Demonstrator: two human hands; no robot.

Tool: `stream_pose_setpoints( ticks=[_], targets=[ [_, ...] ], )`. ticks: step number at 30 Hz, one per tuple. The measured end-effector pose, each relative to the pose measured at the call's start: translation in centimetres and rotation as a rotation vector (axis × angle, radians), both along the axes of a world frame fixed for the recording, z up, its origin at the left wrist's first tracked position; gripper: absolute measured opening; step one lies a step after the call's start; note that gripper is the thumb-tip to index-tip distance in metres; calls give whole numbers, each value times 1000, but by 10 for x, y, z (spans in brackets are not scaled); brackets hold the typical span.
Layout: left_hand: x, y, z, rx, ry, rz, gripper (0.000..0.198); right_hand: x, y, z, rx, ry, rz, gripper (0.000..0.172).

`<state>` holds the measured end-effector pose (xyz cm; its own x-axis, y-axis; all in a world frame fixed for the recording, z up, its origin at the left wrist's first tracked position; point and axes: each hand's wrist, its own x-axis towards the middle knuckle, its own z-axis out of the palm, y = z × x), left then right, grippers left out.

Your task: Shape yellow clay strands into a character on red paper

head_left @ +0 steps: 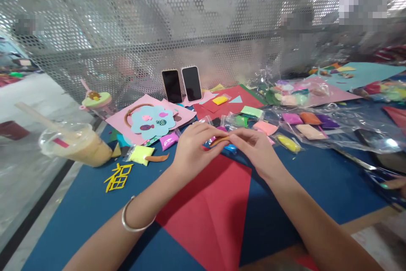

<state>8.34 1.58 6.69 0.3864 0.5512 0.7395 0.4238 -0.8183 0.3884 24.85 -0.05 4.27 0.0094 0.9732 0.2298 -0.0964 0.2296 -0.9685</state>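
Observation:
Between my two hands is a thin strip of brown modelling clay [219, 140], pinched at both ends. My left hand [193, 146] has its fingers closed on one end, and my right hand [250, 146] grips the other between thumb and fingertips. Both hands hover over the far part of a creased red paper sheet [211, 212]. A second curved brown clay strip [157, 158] lies to the left, touching a packet of bright yellow clay [141, 154]. Yellow clay strips forming a character [119, 178] rest on the blue table covering nearby.
At left stands a tilted drink cup [85, 146] with a straw, near a lidded cup [101, 104]. Two phones [192, 84] lean on the perforated metal panel [218, 42]. Decorated pink paper [144, 101] and several clay packets [309, 118] lie around. Another person's hand [396, 184] holds scissors [358, 159] at right.

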Motion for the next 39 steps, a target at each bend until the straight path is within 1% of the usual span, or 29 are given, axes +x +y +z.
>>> stream_pose_setpoints(
  ticks=[3,6,10,12,15,17,19,22,24,26,29,31,34,38,39],
  targets=[
    [-4,3,1,-68,10,-64,13,-1,-3,3,12,-29,-23,18],
    [-12,7,5,-278,-55,-157,24,2,-1,5,9,-23,-57,18],
    [-20,13,9,-612,-163,-353,25,4,0,4,-9,3,-55,17],
    [-21,14,8,-709,-190,-423,25,3,-1,4,-10,28,-39,17],
    [-19,15,4,-792,-258,-475,23,1,-1,4,-7,40,-16,18],
    [-18,15,1,-820,-314,-483,21,1,-2,4,3,27,1,18],
    [-18,16,0,-835,-342,-466,22,1,-2,4,10,12,8,18],
    [-20,18,-2,-824,-358,-431,36,1,-2,5,6,17,-26,17],
    [-20,19,-2,-816,-364,-412,42,1,-3,6,-1,23,-66,16],
    [-19,19,-2,-828,-365,-411,38,0,-4,7,-3,13,-106,14],
    [-16,17,-5,-852,-390,-410,27,-1,-6,9,6,-4,-139,11],
    [-15,17,-7,-841,-420,-368,23,-2,-7,10,8,-6,-140,9],
    [-15,17,-10,-799,-441,-292,25,-2,-7,10,0,-17,-132,6],
    [-16,17,-10,-737,-397,-262,34,0,-6,10,4,-19,-152,4],
    [-17,16,-10,-717,-382,-245,34,0,-6,10,3,-22,-164,5]
  ],
)
